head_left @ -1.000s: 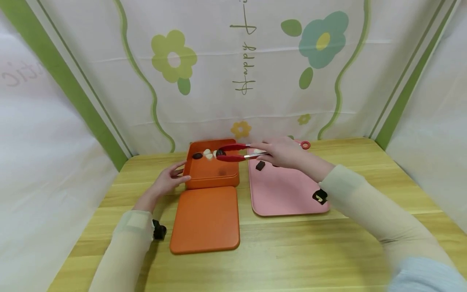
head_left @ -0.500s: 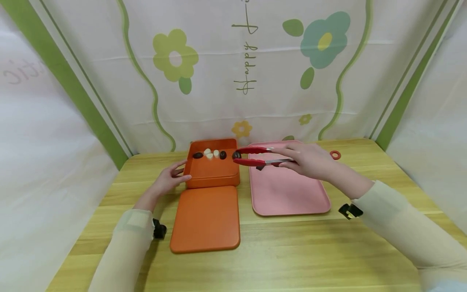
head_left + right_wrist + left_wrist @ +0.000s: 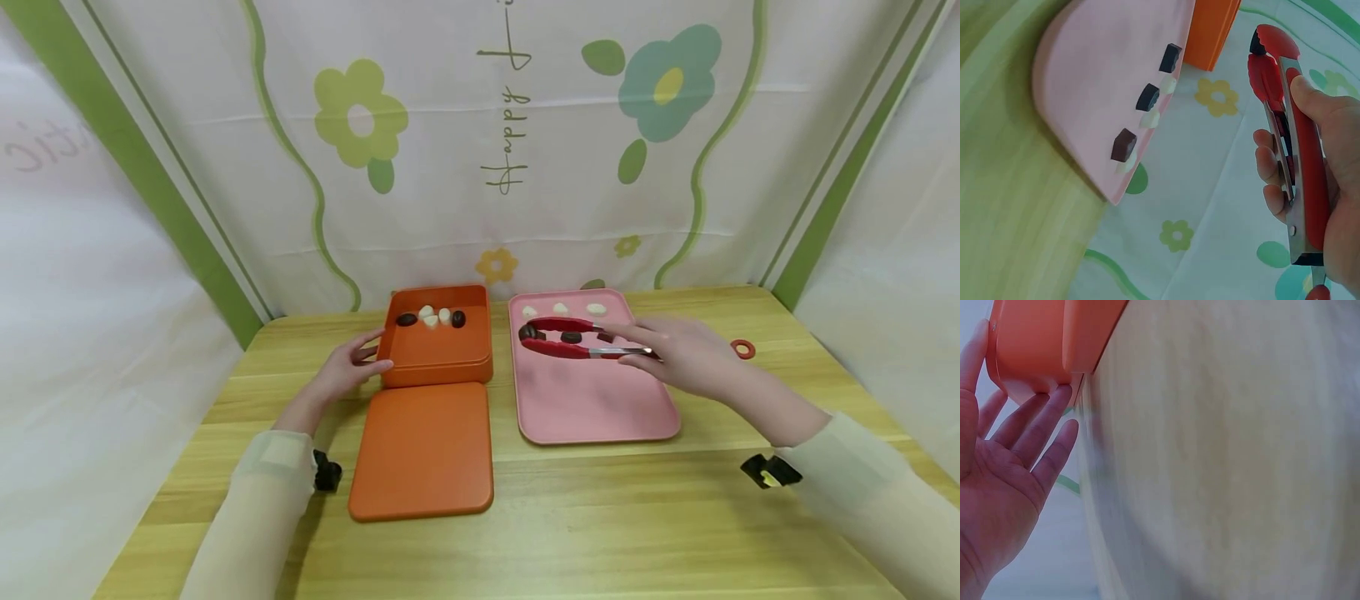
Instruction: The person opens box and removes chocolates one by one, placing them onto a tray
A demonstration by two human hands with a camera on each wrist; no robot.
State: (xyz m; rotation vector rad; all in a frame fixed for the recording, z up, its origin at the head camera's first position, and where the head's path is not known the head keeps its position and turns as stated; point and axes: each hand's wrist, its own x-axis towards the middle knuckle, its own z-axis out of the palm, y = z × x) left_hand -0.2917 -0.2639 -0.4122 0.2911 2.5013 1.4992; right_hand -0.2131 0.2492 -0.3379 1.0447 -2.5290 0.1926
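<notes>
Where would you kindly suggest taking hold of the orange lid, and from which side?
Probably by its near edge, from the near side: the orange lid lies flat on the table, that edge free, while its far edge sits right by the orange box.

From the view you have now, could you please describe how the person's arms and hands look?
Both arms wear long, pale cream sleeves, left and right. The left hand and right hand are ungloved. A small black device sits at each cuff, left and right; the right one shows a yellow patch.
</notes>
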